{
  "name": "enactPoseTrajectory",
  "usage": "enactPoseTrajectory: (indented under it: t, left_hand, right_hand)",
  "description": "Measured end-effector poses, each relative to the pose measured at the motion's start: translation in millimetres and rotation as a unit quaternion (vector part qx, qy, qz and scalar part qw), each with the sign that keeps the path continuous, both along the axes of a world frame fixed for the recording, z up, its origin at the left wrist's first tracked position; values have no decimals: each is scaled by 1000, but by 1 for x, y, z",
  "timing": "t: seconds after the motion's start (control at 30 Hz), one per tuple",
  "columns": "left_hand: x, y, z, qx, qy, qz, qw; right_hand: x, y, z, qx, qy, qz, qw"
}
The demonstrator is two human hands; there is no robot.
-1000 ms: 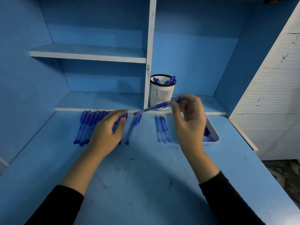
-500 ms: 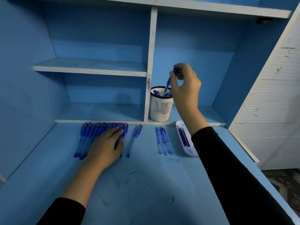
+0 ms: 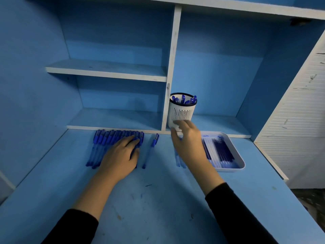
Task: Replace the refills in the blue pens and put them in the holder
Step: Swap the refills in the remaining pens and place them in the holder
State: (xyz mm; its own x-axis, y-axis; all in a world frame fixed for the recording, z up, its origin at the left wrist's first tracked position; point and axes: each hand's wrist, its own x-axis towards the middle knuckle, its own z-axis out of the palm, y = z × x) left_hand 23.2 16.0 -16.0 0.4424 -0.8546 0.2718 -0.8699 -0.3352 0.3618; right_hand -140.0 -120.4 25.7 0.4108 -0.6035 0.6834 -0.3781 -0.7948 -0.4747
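The white slotted pen holder [image 3: 182, 115] has pen ends [image 3: 183, 99] poking above its rim, and my right hand [image 3: 189, 143] hangs just in front of its base, fingers loose and empty. Left of the holder and nearer me, my left hand [image 3: 121, 154] lies flat on a row of blue pens [image 3: 105, 138], with a single pen [image 3: 151, 148] between that row and the holder. To the holder's right, a white tray [image 3: 241, 162] holds refills [image 3: 219, 152].

Free room above the holder [image 3: 182, 113]; divider [image 3: 173, 50] flanks its left.

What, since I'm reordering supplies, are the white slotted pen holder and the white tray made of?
White slotted pen holder: probably matt moulded plastic, given its even vertical slots. White rectangular tray: likely smooth plastic, given rounded corners and thin raised rim.
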Motion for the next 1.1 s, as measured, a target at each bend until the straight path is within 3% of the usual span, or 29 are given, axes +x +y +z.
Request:
enactPoseTrajectory:
  t: [0.1,0.17,0.73,0.87,1.0,1.1]
  left_hand:
    - [0,1,0,4,2,-1,1000]
    - [0,1,-1,6,3,1,1000]
    - [-1,3,-4,-7,7,5,1000]
    - [-1,4,-2,11,-4,6,1000]
    - [-6,7,4,-10,-36,-3,999]
    - [-19,7,11,-107,69,-38,991]
  right_hand:
    - [8,19,-15,154,66,28,985]
    - [16,26,-23,207,107,36,972]
    - [25,25,-31,226,174,39,958]
    - [9,25,-25,318,106,45,941]
    - [-7,35,-20,435,-55,103,893]
    - [-16,47,-17,476,-137,158,854]
